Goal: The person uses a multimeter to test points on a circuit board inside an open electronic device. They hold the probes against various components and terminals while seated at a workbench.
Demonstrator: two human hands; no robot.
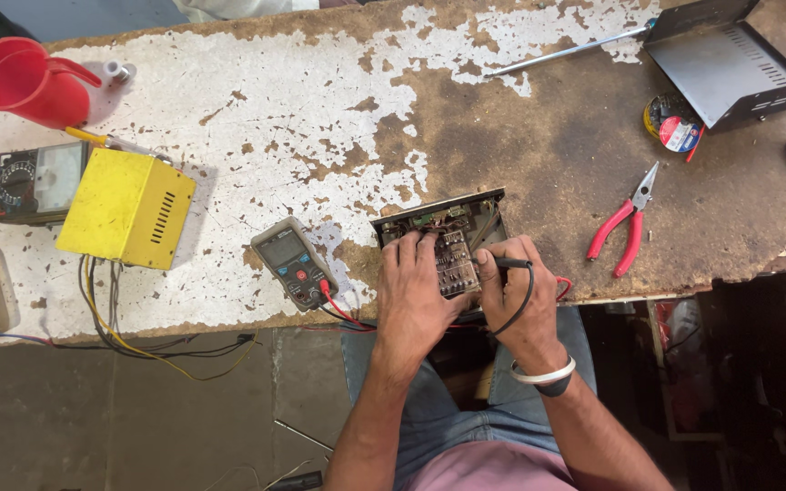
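Both forearms reach up from the lap; the right hand pinches a black probe between curled fingers, the left hand lies fingers-down, gripping nothing, on the open circuit chassis at the bench edge, multimeter just beside
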